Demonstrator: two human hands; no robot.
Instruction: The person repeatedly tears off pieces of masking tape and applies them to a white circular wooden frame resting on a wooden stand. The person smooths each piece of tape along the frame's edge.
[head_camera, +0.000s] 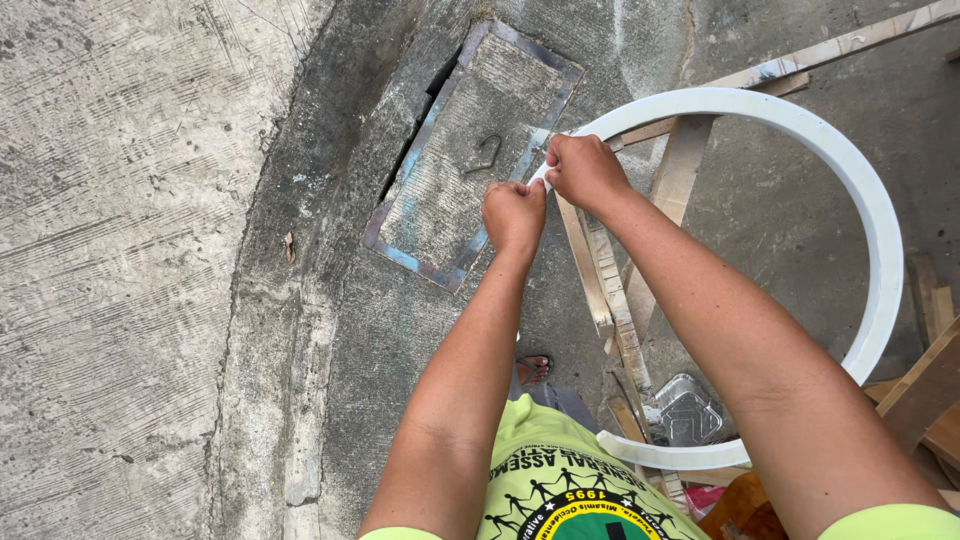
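Note:
A large white ring (850, 170), flat and hoop-shaped, is held up in front of me above the concrete ground. My right hand (583, 170) grips the ring's left edge from above. My left hand (514, 213) is closed on the same edge just below and to the left of the right hand. Both forearms reach forward from my lime-green shirt. The ring's near part (680, 456) curves back toward my right side, partly hidden behind my right arm.
A rectangular metal-framed concrete drain cover (470, 150) with a hook handle lies ahead. Wooden strips (605, 280) and boards (925, 390) lie under the ring at right. A foil tray (688, 410) sits near my sandalled foot (533, 368). Rough concrete pavement (120, 250) spreads left.

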